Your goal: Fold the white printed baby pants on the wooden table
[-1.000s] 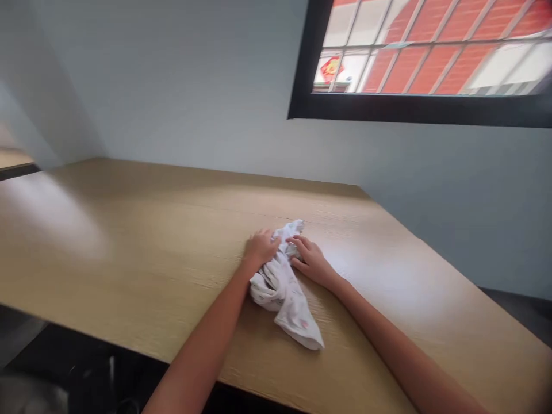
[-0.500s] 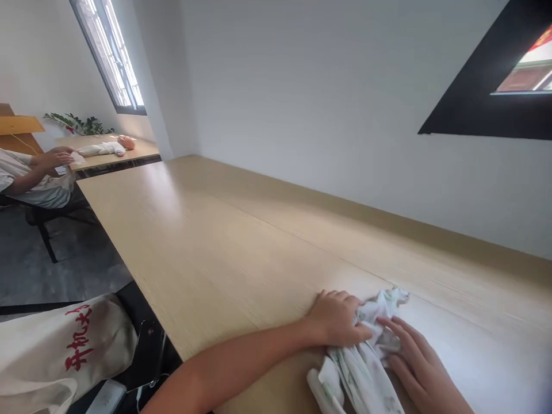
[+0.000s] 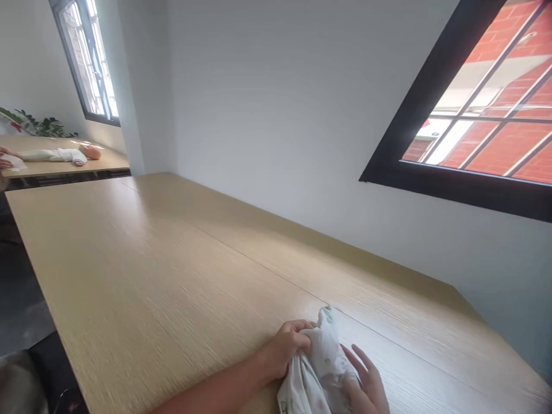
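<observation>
The cloth [image 3: 326, 348] is coloured white and scattered with faint pinkish and greenish prints. The tabletop [image 3: 129, 270] is toned pale tan and streaked with wood grain. The wall [image 3: 280, 103] is tinted grey; the window frame [image 3: 431, 86] is finished in black. Red brick [image 3: 509, 146] is crossed by pale bars [image 3: 500, 62]. The plant [image 3: 49, 126] is coloured green.

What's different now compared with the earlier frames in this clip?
The left hand, palm-down at the cloth before, now has curled fingers gripping its left side. The view has turned left since the first picture. Unchanged: the right hand is at the cloth's right side; the cloth is between both hands.
</observation>
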The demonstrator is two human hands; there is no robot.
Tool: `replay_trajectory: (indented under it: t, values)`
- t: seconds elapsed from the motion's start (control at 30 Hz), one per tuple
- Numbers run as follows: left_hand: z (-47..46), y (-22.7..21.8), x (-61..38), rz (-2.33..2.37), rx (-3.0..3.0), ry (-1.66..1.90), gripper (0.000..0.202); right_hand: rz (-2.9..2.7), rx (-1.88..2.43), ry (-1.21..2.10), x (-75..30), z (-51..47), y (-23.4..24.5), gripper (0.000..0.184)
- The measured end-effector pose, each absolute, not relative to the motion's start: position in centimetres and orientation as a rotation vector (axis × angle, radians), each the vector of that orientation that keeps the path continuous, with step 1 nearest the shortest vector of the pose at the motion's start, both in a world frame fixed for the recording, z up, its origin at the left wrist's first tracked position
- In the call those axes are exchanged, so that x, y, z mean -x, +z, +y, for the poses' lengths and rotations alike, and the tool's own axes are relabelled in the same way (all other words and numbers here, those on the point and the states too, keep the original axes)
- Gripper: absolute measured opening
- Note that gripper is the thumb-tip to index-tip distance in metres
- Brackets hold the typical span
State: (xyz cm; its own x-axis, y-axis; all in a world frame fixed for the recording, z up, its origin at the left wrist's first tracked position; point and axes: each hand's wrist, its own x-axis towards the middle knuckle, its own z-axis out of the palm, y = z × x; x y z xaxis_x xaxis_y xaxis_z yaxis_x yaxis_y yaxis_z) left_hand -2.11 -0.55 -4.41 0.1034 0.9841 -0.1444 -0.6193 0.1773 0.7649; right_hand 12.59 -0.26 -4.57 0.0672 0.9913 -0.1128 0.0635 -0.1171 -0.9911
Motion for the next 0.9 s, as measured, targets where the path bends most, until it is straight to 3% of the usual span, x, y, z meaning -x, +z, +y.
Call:
replay_trajectory:
  t: [0.1, 0.23, 0.4, 0.53, 0.67, 0.73, 0.9]
  values:
    - [-0.4, -4.3, 2.4, 0.616, -0.545, 1.238, 0.02, -1.101, 1.325, 1.329, -11.7, -0.2, -4.1, 0.067]
    - [-0.4, -3.9, 3.1, 0.515, -0.478, 1.23, 0.021, -1.081, 1.327, 1.217, -9.8, 0.3, -4.7, 0.047]
    - [-0.3, -3.5, 3.9, 0.524, -0.427, 1.257, 0.024, -1.077, 1.207, 1.158, -7.7, 0.8, -5.7, 0.039]
    - [-0.5, -3.8, 4.3, 0.577, -0.403, 1.282, 0.038, -1.102, 1.183, 1.14, -7.3, 0.4, -5.6, 0.034]
    - [-1.0, -3.9, 4.7, 0.741, -0.524, 1.349, 0.077, -1.057, 1.216, 1.167, -7.5, -0.7, -4.8, 0.029]
    - [-1.2, -3.6, 5.0, 0.813, -0.625, 1.296, 0.086, -1.041, 1.23, 1.219, -7.6, -1.1, -4.4, 0.026]
    - [-1.7, -2.5, 5.4, 0.99, -0.795, 1.202, 0.064, -1.043, 1.293, 1.28, -8.0, -1.8, -4.0, 0.023]
